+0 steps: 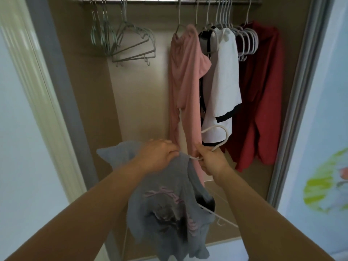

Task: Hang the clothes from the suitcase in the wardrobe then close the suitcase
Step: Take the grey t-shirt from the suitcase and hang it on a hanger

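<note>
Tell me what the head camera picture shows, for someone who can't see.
A person fits a grey T-shirt onto a white hanger at an open wardrobe: the left hand grips the shirt's neck, the right hand holds the hanger. Pink, white and red clothes hang on the rail.

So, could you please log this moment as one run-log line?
step: fitting grey T-shirt on white hanger | left hand: grips T-shirt | right hand: holds hanger | rail: pink garment, red garment hung
</note>
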A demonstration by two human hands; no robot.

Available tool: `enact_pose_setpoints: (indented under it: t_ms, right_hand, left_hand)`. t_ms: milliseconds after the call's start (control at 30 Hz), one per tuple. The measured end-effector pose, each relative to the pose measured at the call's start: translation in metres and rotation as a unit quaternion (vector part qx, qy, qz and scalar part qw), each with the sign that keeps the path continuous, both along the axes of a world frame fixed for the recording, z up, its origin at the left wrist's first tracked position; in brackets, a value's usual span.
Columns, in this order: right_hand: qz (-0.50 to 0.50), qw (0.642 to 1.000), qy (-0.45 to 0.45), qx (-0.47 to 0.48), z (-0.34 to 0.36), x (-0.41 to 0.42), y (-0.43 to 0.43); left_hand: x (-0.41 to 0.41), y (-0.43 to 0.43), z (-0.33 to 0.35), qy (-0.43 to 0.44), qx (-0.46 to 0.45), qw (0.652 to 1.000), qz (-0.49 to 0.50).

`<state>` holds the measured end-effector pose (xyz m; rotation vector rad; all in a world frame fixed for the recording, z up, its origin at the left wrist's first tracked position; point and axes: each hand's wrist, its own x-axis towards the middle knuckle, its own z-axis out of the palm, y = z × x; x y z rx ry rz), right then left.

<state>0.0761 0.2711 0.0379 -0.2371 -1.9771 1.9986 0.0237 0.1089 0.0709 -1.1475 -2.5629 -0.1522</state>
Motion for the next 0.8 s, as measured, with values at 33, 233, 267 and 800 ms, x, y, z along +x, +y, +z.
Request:
enact_pose_setpoints:
  t_ms: [33,233,267,800]
  right_hand:
    - [0.009,1.000,0.012,-0.014,0.002,0.001,-0.005]
    - [0.007,0.998,0.051,0.022,0.011,0.006,-0.011]
    - [0.011,0.996,0.056,0.062,0.012,0.009,-0.008]
    - [-0.166,0.961,0.154,0.160,-0.061,0.015,-0.015]
  left_hand:
    - [0.007,0.006,0.001,-0.021,-0.003,1.000,-0.014]
    - [0.017,0.021,0.004,-0.043,-0.002,0.999,-0.015]
    - [0.015,0.018,0.003,-0.048,0.015,0.999,-0.008]
    - [0.014,0.002,0.012,-0.046,0.157,0.984,0.070]
